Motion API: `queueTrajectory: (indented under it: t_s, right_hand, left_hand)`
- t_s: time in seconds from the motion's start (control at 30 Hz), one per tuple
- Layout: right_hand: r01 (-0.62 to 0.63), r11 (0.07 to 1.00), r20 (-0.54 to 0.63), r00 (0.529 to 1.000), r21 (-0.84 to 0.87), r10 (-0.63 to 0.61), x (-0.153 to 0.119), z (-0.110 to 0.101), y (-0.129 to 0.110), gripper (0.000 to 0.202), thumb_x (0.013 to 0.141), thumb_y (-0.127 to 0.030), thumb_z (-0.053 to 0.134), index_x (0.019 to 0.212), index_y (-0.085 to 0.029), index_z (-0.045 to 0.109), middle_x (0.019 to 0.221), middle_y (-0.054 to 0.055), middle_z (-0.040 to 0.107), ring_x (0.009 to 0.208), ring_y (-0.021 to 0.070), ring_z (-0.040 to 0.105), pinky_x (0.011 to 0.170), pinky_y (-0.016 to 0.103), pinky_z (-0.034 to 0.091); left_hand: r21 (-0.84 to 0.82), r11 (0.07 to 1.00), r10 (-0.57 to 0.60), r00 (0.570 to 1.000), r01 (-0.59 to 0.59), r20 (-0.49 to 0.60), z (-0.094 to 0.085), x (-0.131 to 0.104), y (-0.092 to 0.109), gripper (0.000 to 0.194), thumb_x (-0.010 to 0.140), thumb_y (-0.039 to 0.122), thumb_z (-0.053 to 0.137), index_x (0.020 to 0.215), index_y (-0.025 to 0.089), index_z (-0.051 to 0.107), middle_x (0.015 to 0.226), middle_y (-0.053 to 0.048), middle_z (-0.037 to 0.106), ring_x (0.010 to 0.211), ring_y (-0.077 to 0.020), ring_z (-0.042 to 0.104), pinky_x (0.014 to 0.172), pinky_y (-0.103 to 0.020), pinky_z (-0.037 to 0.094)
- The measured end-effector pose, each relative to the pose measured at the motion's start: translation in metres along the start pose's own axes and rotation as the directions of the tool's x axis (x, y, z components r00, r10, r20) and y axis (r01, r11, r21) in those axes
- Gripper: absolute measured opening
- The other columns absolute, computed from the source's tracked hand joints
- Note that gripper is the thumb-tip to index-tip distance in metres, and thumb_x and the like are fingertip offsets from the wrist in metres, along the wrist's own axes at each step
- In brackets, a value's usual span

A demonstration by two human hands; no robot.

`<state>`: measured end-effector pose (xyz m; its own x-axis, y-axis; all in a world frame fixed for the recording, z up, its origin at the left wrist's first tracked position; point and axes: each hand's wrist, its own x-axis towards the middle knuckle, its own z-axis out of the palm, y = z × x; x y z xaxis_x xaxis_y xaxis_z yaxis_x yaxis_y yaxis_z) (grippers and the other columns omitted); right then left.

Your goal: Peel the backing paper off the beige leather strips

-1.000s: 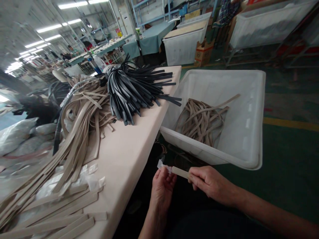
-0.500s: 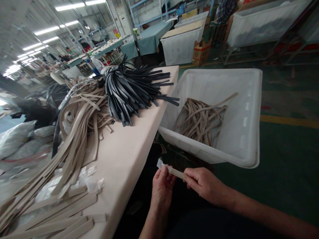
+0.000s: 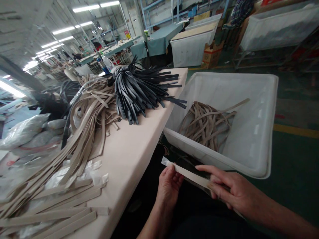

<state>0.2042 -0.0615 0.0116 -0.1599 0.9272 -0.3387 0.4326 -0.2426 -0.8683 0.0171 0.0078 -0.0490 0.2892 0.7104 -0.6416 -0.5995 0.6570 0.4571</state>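
Note:
My left hand (image 3: 170,182) pinches one end of a flat beige strap (image 3: 191,175), where a piece of whitish film (image 3: 165,161) sticks out past the fingertips. Farther along the same strap, my right hand (image 3: 228,187) closes round it, with the index finger lying out over it. Between the two hands the strap is stretched straight. Both hands are low in the view, right of the table edge and in front of the white bin.
Long beige straps (image 3: 84,132) and a black strap bundle (image 3: 139,89) lie on the pale table (image 3: 129,146). A white bin (image 3: 259,116) at the right holds loose beige straps (image 3: 205,124). Plastic bags (image 3: 27,131) are at the far left.
My right hand has slid right and down along the strap, away from my left hand, so more strap shows between them. The whole scene has shifted slightly right in the view.

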Motion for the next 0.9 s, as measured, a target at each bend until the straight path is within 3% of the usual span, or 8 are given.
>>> queueTrajectory:
  t_s: [0.1, 0.2, 0.3, 0.4, 0.53, 0.6, 0.77, 0.9]
  right_hand:
    - [0.033, 0.996, -0.067, 0.997, -0.077, -0.039, 0.020, 0.012, -0.005, 0.047, 0.097, -0.032, 0.041, 0.142, -0.019, 0.047, 0.069, -0.002, 0.064, 0.046, 0.0128, 0.059, 0.047, 0.023, 0.045]
    - [0.090, 0.989, -0.094, 0.990, -0.116, -0.101, 0.032, 0.017, -0.006, 0.049, 0.097, -0.032, 0.045, 0.143, -0.017, 0.046, 0.067, -0.003, 0.061, 0.051, 0.0142, 0.059, 0.052, 0.025, 0.045]
    - [0.087, 0.993, -0.041, 0.995, -0.079, -0.090, 0.018, 0.003, 0.000, 0.058, 0.095, -0.035, 0.052, 0.149, -0.020, 0.038, 0.069, -0.004, 0.061, 0.056, 0.0147, 0.060, 0.053, 0.024, 0.045]
    - [0.026, 0.998, -0.037, 0.999, -0.051, -0.027, 0.001, -0.010, 0.002, 0.057, 0.097, -0.037, 0.046, 0.151, -0.022, 0.034, 0.073, -0.003, 0.065, 0.052, 0.0137, 0.058, 0.050, 0.023, 0.046]
    - [0.028, 0.982, -0.132, 0.990, -0.185, -0.053, 0.016, -0.002, -0.005, 0.051, 0.096, -0.032, 0.042, 0.145, -0.018, 0.046, 0.068, -0.001, 0.063, 0.058, 0.0165, 0.061, 0.054, 0.025, 0.046]
    - [0.020, 0.986, -0.117, 0.992, -0.167, -0.040, 0.026, 0.004, -0.004, 0.053, 0.095, -0.032, 0.042, 0.145, -0.016, 0.046, 0.068, -0.002, 0.061, 0.056, 0.0164, 0.060, 0.053, 0.025, 0.046]
    - [-0.035, 0.996, -0.068, 0.997, -0.077, 0.029, 0.004, -0.014, 0.007, 0.061, 0.095, -0.043, 0.046, 0.151, -0.022, 0.035, 0.070, -0.004, 0.059, 0.052, 0.0145, 0.056, 0.047, 0.023, 0.045]
    - [-0.049, 0.983, -0.124, 0.992, -0.178, 0.026, -0.003, -0.019, 0.006, 0.055, 0.097, -0.043, 0.040, 0.147, -0.021, 0.040, 0.071, -0.002, 0.064, 0.053, 0.0152, 0.055, 0.050, 0.026, 0.042]
  left_hand:
    - [0.029, 0.997, -0.068, 0.992, 0.065, 0.103, 0.006, -0.001, -0.010, 0.043, 0.056, 0.036, 0.096, 0.080, 0.011, 0.071, 0.071, -0.002, 0.071, 0.063, -0.0112, 0.067, 0.063, -0.022, 0.056]
    - [0.037, 0.997, -0.065, 0.992, 0.061, 0.112, 0.009, 0.000, -0.010, 0.046, 0.055, 0.037, 0.096, 0.083, 0.010, 0.072, 0.070, -0.003, 0.071, 0.063, -0.0117, 0.067, 0.061, -0.021, 0.055]
    - [0.006, 0.999, -0.044, 0.998, 0.044, 0.036, 0.009, 0.003, -0.004, 0.049, 0.050, 0.038, 0.098, 0.081, 0.011, 0.072, 0.066, 0.000, 0.070, 0.058, -0.0090, 0.065, 0.059, -0.019, 0.054]
    - [-0.007, 0.998, -0.061, 0.998, 0.061, 0.021, 0.010, 0.004, -0.004, 0.049, 0.048, 0.039, 0.098, 0.080, 0.012, 0.072, 0.066, 0.000, 0.070, 0.057, -0.0080, 0.064, 0.058, -0.018, 0.054]
    - [0.027, 0.992, -0.122, 0.980, 0.119, 0.154, 0.016, 0.001, -0.015, 0.046, 0.054, 0.037, 0.097, 0.083, 0.009, 0.074, 0.069, -0.003, 0.072, 0.060, -0.0103, 0.067, 0.062, -0.020, 0.056]
    - [0.037, 0.992, -0.123, 0.974, 0.118, 0.188, 0.018, 0.003, -0.016, 0.045, 0.054, 0.035, 0.096, 0.083, 0.008, 0.074, 0.069, -0.004, 0.073, 0.060, -0.0114, 0.067, 0.063, -0.021, 0.057]
    - [0.001, 0.997, -0.071, 0.997, 0.071, 0.030, 0.015, 0.012, -0.004, 0.050, 0.046, 0.037, 0.099, 0.080, 0.011, 0.074, 0.064, 0.001, 0.069, 0.055, -0.0076, 0.063, 0.056, -0.017, 0.054]
    - [0.022, 0.993, -0.117, 0.990, 0.115, 0.083, 0.018, 0.009, -0.008, 0.048, 0.048, 0.035, 0.099, 0.080, 0.010, 0.073, 0.065, -0.001, 0.070, 0.055, -0.0078, 0.063, 0.057, -0.017, 0.054]
